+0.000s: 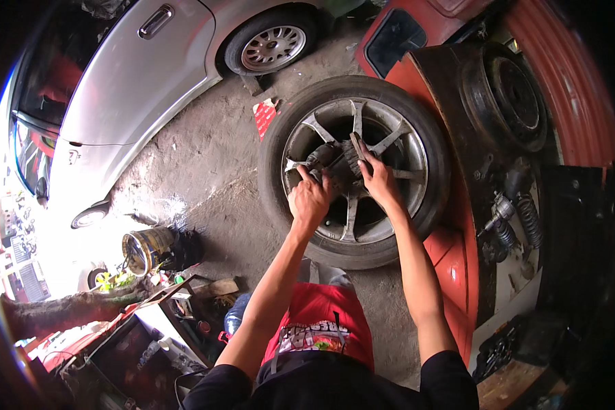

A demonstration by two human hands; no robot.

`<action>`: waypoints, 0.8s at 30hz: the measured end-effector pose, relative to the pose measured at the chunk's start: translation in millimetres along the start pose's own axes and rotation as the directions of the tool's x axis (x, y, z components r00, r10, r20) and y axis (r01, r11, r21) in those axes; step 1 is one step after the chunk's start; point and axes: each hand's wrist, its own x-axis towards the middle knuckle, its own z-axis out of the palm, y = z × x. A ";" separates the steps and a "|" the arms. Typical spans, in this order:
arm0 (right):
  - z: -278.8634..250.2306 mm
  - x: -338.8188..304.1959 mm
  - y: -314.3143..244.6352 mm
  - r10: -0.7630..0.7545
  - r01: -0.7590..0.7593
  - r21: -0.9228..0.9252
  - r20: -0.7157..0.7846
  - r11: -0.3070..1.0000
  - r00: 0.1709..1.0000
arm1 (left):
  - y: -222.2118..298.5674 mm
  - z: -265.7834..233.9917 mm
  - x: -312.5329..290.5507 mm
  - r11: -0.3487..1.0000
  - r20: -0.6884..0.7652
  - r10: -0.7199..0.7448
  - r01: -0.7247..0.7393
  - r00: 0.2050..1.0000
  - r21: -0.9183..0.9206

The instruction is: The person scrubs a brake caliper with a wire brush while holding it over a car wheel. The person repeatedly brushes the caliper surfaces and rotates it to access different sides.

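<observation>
A wheel (350,217) with a spoked alloy rim and black tyre lies flat on the ground before me. Across its hub rests a dark, greasy shaft part (319,156) with a ribbed rubber boot (352,162). My left hand (310,201) grips the near-left end of this part, its index finger reaching over a spoke. My right hand (380,182) is closed round a narrow flat metal tool (357,146), whose exact kind I cannot make out. The tool lies against the boot, and its lower part is hidden by my fingers.
A silver car (137,75) stands at the left. Red body panels (451,270), a bare steel wheel (509,96) and coil-spring parts (516,219) are piled at the right. A dirty bucket (147,251) and a cluttered box (140,362) sit at the lower left.
</observation>
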 end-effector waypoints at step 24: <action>-24.7 -101.9 20.6 -0.034 0.042 0.168 -0.054 0.985 0.998 | -32.0 2.9 3.0 0.981 0.191 0.182 -0.166 0.964 -0.096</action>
